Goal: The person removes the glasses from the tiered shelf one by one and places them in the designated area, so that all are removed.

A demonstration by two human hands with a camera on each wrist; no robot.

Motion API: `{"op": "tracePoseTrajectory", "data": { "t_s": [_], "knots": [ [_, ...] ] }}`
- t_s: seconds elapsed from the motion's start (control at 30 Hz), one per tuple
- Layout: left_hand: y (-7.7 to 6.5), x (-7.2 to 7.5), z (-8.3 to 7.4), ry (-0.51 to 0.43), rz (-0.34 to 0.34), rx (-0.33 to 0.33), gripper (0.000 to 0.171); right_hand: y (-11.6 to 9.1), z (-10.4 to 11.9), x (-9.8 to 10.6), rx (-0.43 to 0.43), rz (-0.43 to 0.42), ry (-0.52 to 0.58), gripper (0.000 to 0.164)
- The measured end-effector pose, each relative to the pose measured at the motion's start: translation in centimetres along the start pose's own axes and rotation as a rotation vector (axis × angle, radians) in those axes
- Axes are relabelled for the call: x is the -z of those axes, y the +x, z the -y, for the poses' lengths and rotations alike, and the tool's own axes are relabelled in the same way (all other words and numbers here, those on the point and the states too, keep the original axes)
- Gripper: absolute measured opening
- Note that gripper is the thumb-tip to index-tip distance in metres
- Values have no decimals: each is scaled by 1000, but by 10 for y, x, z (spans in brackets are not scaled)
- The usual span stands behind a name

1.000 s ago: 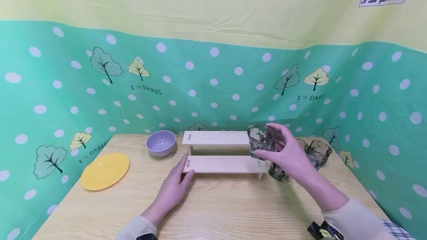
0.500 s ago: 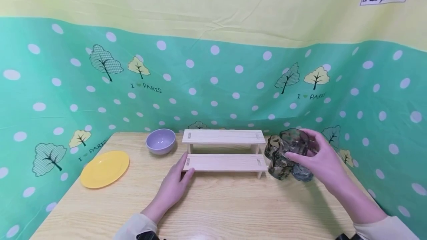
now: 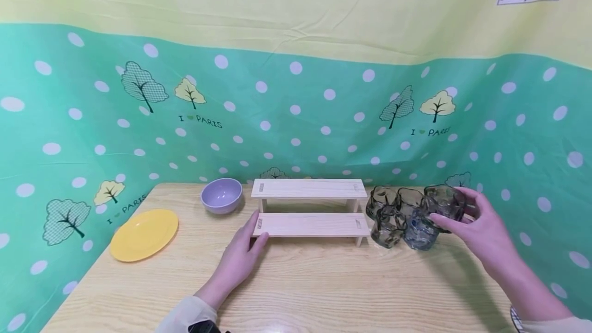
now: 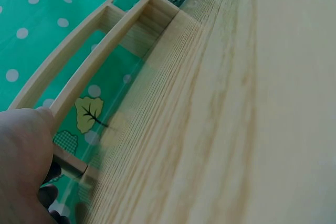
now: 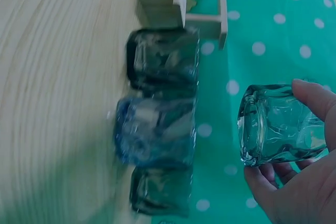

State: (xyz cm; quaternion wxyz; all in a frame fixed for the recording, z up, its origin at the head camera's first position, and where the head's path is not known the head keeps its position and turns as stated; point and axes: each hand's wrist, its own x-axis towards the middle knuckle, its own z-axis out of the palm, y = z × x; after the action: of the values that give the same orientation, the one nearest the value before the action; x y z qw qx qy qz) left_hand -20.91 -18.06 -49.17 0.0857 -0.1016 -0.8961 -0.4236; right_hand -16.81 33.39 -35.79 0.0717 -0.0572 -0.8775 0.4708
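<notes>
My right hand [image 3: 485, 233] grips a grey, wavy-walled glass cup [image 3: 441, 202], thumb on one side and fingers on the other. In the right wrist view, this cup [image 5: 278, 124] is held apart from a row of others. Those are a smoky glass [image 3: 387, 230], a bluish glass [image 3: 420, 233] and more smoky glasses behind, grouped at the right of a two-tier wooden rack [image 3: 310, 225]. At the rack's left end, my left hand [image 3: 238, 258] holds the lower tier's corner between thumb and fingers. The left wrist view shows the thumb against the board; the fingers are partly hidden.
Left of the rack stands a purple bowl [image 3: 222, 196]. A yellow plate [image 3: 144, 235] lies farther left on the wooden table [image 3: 300, 287]. Green polka-dot cloth [image 3: 296, 127] hangs behind and along both sides.
My right hand has carried the glass cup rightward from in front of the rack, past the other glasses to their far right. My left hand has stayed at the rack's left end.
</notes>
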Motion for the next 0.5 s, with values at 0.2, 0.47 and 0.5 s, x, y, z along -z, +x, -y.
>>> {"op": "tracePoseTrajectory", "data": {
  "t_s": [0.2, 0.47, 0.5],
  "knots": [
    [-1, 0, -1, -1, 3, -1, 72, 2, -21, 11, -14, -41, -32, 114],
    [-1, 0, -1, 4, 3, 2, 72, 3, -42, 26, -68, -58, -103, 118],
    [-1, 0, -1, 4, 4, 3, 72, 3, -45, 27, -75, -60, -118, 119]
  ]
}}
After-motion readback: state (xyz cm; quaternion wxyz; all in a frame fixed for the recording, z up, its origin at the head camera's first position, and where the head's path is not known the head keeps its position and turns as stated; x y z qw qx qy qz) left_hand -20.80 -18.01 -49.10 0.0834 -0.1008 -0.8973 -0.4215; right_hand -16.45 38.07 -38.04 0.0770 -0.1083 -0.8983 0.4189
